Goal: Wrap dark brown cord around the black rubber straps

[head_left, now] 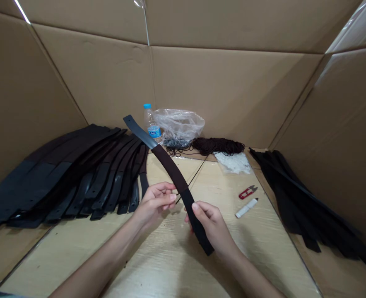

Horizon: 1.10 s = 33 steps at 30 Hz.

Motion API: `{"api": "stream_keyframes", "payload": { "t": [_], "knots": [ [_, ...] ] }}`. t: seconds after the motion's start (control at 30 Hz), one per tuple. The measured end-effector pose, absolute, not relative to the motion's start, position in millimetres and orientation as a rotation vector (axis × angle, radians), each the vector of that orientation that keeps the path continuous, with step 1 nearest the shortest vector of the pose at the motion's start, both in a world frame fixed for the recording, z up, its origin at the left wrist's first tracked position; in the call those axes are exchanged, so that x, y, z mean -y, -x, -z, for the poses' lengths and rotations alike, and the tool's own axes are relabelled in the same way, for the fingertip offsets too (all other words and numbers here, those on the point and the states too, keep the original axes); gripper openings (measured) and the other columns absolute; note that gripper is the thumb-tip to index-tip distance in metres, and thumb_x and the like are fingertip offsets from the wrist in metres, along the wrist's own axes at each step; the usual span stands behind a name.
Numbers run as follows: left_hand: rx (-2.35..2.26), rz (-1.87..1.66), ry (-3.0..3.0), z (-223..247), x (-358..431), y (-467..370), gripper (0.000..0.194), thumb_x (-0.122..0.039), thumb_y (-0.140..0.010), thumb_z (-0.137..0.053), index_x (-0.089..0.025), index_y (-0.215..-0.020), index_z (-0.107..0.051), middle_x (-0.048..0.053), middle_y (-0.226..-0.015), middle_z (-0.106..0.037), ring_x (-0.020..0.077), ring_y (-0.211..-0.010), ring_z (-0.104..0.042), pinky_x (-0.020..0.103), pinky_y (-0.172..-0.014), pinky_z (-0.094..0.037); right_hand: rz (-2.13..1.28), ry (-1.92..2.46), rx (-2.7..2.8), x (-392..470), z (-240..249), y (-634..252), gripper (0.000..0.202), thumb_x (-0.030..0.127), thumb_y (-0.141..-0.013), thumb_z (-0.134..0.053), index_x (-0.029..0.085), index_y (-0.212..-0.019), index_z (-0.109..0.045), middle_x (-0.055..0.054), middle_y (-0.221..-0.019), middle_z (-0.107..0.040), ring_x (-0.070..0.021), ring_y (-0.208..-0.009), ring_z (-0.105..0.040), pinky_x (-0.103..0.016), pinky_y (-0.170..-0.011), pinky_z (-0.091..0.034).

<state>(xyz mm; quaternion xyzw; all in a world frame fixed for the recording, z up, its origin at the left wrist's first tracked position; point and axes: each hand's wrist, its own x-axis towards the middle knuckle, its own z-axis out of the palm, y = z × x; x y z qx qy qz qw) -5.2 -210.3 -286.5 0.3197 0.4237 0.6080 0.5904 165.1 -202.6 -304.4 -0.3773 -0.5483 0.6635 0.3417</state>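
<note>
A long, curved black strip [198, 227] slants across the middle, its central stretch wound with dark brown cord [171, 167]. Its far end is smooth, with a small hole. My right hand [212, 219] is closed round the near part, thumb on top and fingers mostly hidden beneath. To the left of the strip, my left hand [158, 200] pinches a dark cord [178, 200] between thumb and fingertips, close to the edge of the winding. A taut length of cord runs from the strip back toward a dark brown cord bundle [218, 146].
Wound strips [77, 153] are heaped at the left; plain black strips [304, 207] lie at the right. Red thread snips [248, 192] and a small white-wrapped piece [246, 208] rest right of my hands. Behind are a water bottle [153, 128], a clear bag [181, 124] and cardboard walls [232, 82].
</note>
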Motion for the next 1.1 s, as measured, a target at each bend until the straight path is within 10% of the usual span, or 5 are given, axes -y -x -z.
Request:
{"api": "stream_keyframes", "payload": {
  "t": [0.6, 1.1],
  "knots": [
    [-0.874, -1.345, -0.897, 284.3, 210.2, 2.2, 0.047, -0.035, -0.05, -0.088, -0.012, -0.087, -0.073, 0.002, -0.059, -0.061, 0.0082, -0.049, -0.049, 0.019, -0.044, -0.036, -2.292, 0.708, 0.982, 213.0, 307.6, -162.4, 0.047, 0.056, -0.071, -0.072, 0.012, -0.084, -0.062, 0.002, -0.056, -0.056, -0.0069, -0.044, -0.048, -0.017, -0.04, -0.035],
    [-1.198, -1.463, -1.031, 298.2, 205.3, 11.7, 0.032, -0.026, -0.054, -0.084, -0.013, -0.074, -0.062, -0.004, -0.052, -0.056, 0.0062, -0.046, -0.049, 0.017, -0.048, -0.038, -1.419, 0.992, 1.612, 209.3, 312.2, -159.1, 0.032, 0.045, -0.086, -0.053, 0.014, -0.086, -0.061, -0.002, -0.074, -0.056, -0.0125, -0.065, -0.048, -0.023, -0.057, -0.037]
  ]
}}
